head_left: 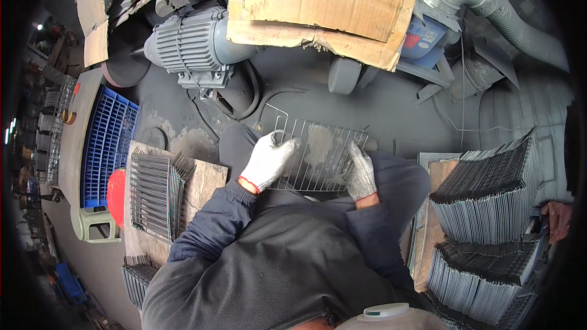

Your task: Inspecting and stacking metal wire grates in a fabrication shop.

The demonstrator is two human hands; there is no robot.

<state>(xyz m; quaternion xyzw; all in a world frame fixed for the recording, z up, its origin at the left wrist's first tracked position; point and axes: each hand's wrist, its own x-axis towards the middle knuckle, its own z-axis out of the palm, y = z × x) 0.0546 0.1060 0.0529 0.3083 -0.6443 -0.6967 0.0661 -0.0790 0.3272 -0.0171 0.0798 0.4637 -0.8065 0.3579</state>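
Observation:
A rectangular wire rack with thin parallel bars lies across in front of my lap, held by its two short sides. My left hand, in a white knitted glove with a red cuff edge, grips the left side with the thumb over the wires. On the opposite side my right hand, gloved the same way, is closed around the rack's edge. Some of its fingers are hidden behind the wires. To my left a stack of similar wire racks rests on a wooden board.
Tall stacks of wire racks stand at my right. Ahead are a grey electric motor, cardboard sheets and a duct pipe. Further left are a blue plastic grid crate, a red round object and a pale green stool.

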